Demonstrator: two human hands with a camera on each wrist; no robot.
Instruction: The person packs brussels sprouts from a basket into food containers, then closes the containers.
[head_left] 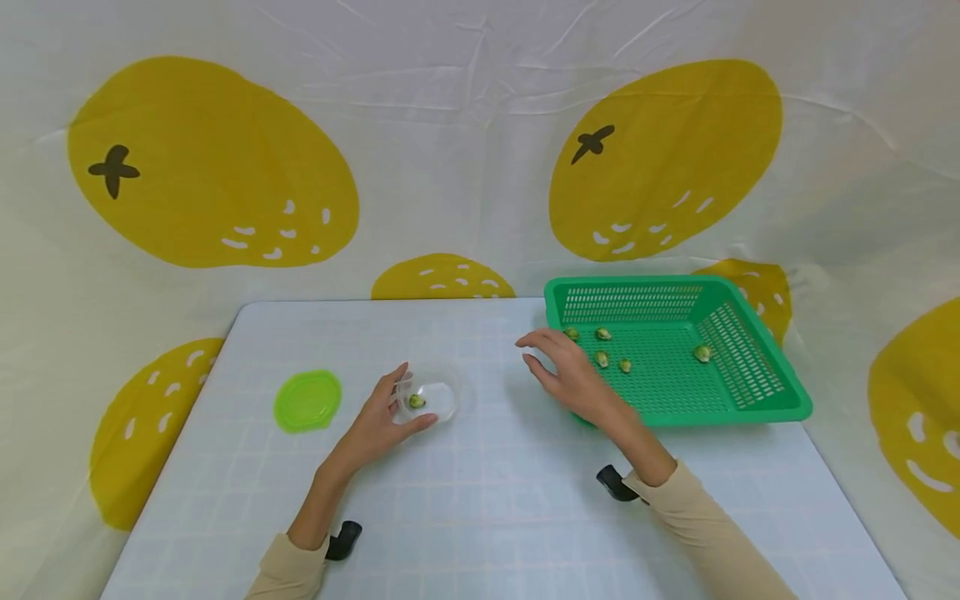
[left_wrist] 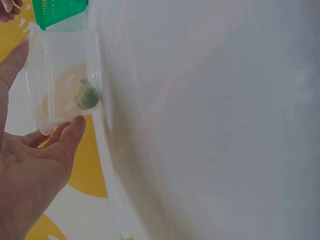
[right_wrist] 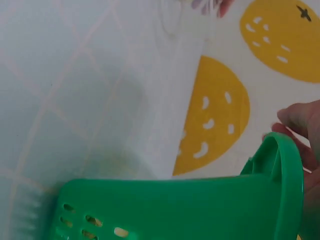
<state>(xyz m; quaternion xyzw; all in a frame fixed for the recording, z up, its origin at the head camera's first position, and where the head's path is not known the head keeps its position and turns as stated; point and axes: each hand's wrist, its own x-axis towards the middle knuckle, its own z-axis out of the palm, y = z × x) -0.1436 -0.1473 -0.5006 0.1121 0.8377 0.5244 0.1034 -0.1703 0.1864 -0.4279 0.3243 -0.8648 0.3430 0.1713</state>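
Observation:
My left hand holds a clear round plastic container by its side, with fingers and thumb curved around it. One small Brussels sprout lies at the bottom of it; the left wrist view shows the sprout through the see-through wall. Over the left side of a green plastic basket hovers my right hand, its fingers loosely bent and nothing between them. Several Brussels sprouts lie inside the basket, mostly in its left part, with another sprout near its right wall.
A bright green lid lies on the table to the left of the container. The light checked tablecloth covers the table, and a white curtain with yellow fruit prints hangs close behind its far edge.

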